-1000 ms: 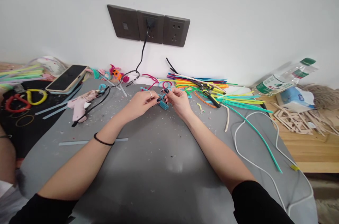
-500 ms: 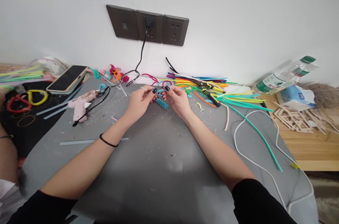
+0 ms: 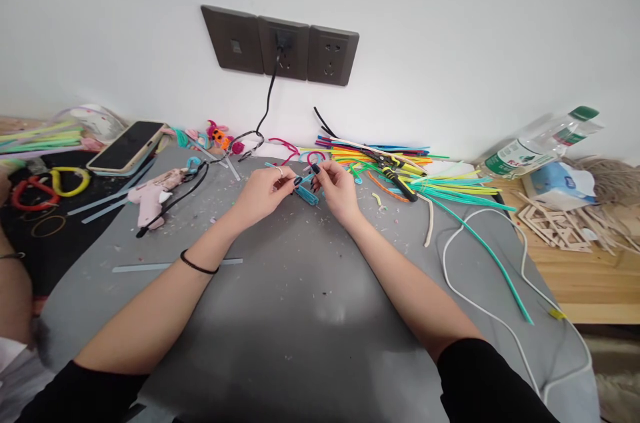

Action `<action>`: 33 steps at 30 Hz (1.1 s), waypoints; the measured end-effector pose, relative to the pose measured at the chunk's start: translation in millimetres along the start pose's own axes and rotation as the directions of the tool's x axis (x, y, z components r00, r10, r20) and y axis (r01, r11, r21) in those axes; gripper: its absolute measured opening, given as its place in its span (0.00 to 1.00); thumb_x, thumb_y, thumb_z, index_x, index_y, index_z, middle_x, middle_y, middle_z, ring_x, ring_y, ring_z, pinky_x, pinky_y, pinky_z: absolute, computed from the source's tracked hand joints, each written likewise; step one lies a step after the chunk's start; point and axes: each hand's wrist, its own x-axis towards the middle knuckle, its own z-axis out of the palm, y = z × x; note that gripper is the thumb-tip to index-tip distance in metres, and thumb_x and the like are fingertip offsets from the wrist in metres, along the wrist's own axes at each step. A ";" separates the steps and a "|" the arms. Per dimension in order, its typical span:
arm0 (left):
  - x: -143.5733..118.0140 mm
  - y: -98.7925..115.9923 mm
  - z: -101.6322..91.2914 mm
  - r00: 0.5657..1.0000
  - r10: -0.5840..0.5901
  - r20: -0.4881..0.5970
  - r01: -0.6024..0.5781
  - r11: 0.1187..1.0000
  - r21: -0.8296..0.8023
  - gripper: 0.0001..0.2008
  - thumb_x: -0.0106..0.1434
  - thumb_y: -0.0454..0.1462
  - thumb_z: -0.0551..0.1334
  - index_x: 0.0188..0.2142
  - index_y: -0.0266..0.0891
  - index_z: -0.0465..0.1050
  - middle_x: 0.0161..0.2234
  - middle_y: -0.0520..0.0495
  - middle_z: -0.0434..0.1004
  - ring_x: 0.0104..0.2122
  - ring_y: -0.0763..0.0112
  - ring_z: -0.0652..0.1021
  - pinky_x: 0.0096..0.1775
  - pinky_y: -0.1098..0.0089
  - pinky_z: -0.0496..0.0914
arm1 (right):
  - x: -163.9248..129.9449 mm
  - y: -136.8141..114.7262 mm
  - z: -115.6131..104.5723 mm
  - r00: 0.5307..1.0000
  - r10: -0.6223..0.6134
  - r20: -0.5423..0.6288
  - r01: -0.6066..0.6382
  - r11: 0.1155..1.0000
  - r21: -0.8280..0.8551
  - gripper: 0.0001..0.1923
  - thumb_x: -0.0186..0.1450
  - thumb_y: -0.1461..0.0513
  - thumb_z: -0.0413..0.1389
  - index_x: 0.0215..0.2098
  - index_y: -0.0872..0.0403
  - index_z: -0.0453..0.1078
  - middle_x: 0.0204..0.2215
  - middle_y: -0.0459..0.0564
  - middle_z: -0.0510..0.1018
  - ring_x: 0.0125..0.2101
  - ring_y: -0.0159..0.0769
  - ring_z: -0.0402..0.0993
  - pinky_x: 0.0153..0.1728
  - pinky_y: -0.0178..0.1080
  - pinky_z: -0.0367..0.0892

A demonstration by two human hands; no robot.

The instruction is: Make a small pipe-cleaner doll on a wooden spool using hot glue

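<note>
In the head view, a small blue folded pipe cleaner piece [image 3: 307,195] is between my two hands above the grey mat [image 3: 320,336]. My left hand [image 3: 266,195] is closed, thumb and forefinger pinching a blue strand at the left of that piece. On the other side my right hand [image 3: 337,191] pinches the blue pipe cleaner with thumb and forefinger; its other fingers curl behind. Fingertips cover where the strands join. Just behind the hands lie pink and light-blue pipe cleaner loops [image 3: 311,157].
A pink glue gun [image 3: 151,196] with a black cord lies left, near a phone [image 3: 129,146]. Yellow-black pliers [image 3: 397,178] rest on bundled pipe cleaners [image 3: 460,188]. A bottle [image 3: 540,146], tissue pack [image 3: 557,184] and white cable [image 3: 445,256] are right. Another person's arm [image 3: 15,290] shows left.
My left hand has shifted slightly down and left. The fingertips of both hands sit a little lower, and more of the blue piece shows between them.
</note>
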 end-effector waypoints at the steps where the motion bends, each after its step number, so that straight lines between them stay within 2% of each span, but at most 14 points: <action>1: 0.0 -0.7 -0.6 1.000 0.002 0.017 -0.003 1.000 0.019 0.13 0.65 0.44 0.56 0.31 0.40 0.74 0.27 0.48 0.78 0.27 0.68 0.74 0.32 0.69 0.64 | -0.4 0.4 -0.2 1.000 -0.005 0.007 0.005 1.000 -0.019 0.29 0.58 0.35 0.64 0.31 0.50 0.70 0.21 0.41 0.74 0.22 0.31 0.71 0.27 0.37 0.70; 3: 0.0 -2.0 -1.1 0.999 -0.013 0.033 0.013 1.000 0.016 0.14 0.66 0.45 0.56 0.30 0.40 0.73 0.27 0.48 0.79 0.27 0.67 0.74 0.32 0.68 0.64 | -0.2 1.3 -1.3 1.000 -0.001 0.024 0.002 0.999 -0.040 0.27 0.59 0.36 0.63 0.31 0.50 0.70 0.21 0.41 0.74 0.22 0.31 0.71 0.27 0.37 0.70; 5: 0.4 -3.2 -0.5 0.998 -0.054 0.026 0.056 0.997 -0.055 0.17 0.68 0.48 0.56 0.30 0.40 0.73 0.27 0.47 0.79 0.27 0.66 0.76 0.32 0.68 0.66 | 1.3 2.2 -3.0 1.000 0.013 0.025 -0.013 1.000 -0.022 0.27 0.59 0.36 0.64 0.32 0.50 0.70 0.21 0.41 0.75 0.23 0.32 0.73 0.27 0.38 0.72; 8: 1.4 -4.8 2.7 0.988 -0.145 -0.050 0.128 0.961 -0.245 0.25 0.69 0.58 0.55 0.32 0.40 0.73 0.30 0.44 0.81 0.28 0.65 0.78 0.34 0.67 0.71 | 4.1 3.5 -5.0 0.999 0.046 0.000 -0.046 0.996 0.075 0.28 0.55 0.37 0.67 0.33 0.50 0.71 0.23 0.43 0.78 0.24 0.33 0.76 0.30 0.39 0.75; 11: 2.0 -6.1 6.8 0.967 -0.216 -0.137 0.151 0.913 -0.379 0.31 0.65 0.66 0.56 0.36 0.40 0.74 0.32 0.42 0.82 0.30 0.64 0.79 0.35 0.66 0.73 | 5.2 4.3 -4.6 0.997 0.079 0.000 -0.078 0.981 0.177 0.28 0.53 0.38 0.69 0.35 0.50 0.72 0.25 0.44 0.81 0.24 0.34 0.79 0.33 0.41 0.78; 18: -0.8 -2.5 12.8 0.968 -0.221 -0.119 0.159 0.908 -0.388 0.32 0.62 0.66 0.60 0.40 0.39 0.75 0.32 0.43 0.83 0.31 0.63 0.79 0.36 0.65 0.74 | 2.7 3.7 1.1 0.995 0.095 0.020 -0.097 0.952 0.289 0.27 0.49 0.42 0.74 0.35 0.51 0.75 0.27 0.44 0.83 0.26 0.34 0.80 0.37 0.42 0.81; 23: -1.6 -2.2 11.5 0.969 -0.192 -0.158 0.144 0.951 -0.273 0.23 0.67 0.57 0.58 0.35 0.40 0.75 0.29 0.45 0.82 0.29 0.64 0.78 0.33 0.67 0.72 | 0.9 2.4 1.0 0.991 0.115 0.071 -0.129 0.960 0.248 0.27 0.51 0.42 0.73 0.35 0.51 0.74 0.27 0.44 0.83 0.27 0.34 0.80 0.38 0.41 0.80; 27: -0.7 -5.3 5.4 0.982 -0.118 -0.145 0.113 0.993 -0.043 0.15 0.69 0.46 0.56 0.30 0.41 0.72 0.26 0.48 0.80 0.26 0.66 0.76 0.34 0.67 0.70 | -0.3 3.6 0.3 0.991 0.115 0.070 -0.124 0.983 0.134 0.26 0.53 0.40 0.70 0.33 0.50 0.73 0.25 0.44 0.80 0.25 0.35 0.78 0.34 0.42 0.79; 30: 0.0 -9.2 2.9 0.995 -0.032 -0.095 0.045 0.990 0.133 0.14 0.69 0.42 0.55 0.29 0.42 0.72 0.27 0.46 0.80 0.28 0.64 0.78 0.37 0.65 0.70 | -1.0 6.5 1.0 0.991 0.114 0.072 -0.118 0.991 0.057 0.25 0.56 0.40 0.68 0.32 0.50 0.73 0.23 0.44 0.79 0.25 0.35 0.77 0.31 0.41 0.77; 33: -0.5 -12.0 4.1 0.998 0.062 -0.031 -0.052 0.964 0.261 0.14 0.69 0.39 0.52 0.29 0.42 0.73 0.33 0.41 0.83 0.35 0.57 0.80 0.41 0.61 0.71 | -1.2 8.5 1.3 0.991 0.107 0.084 -0.107 0.994 -0.007 0.23 0.58 0.42 0.67 0.31 0.50 0.72 0.22 0.43 0.78 0.24 0.34 0.76 0.29 0.39 0.74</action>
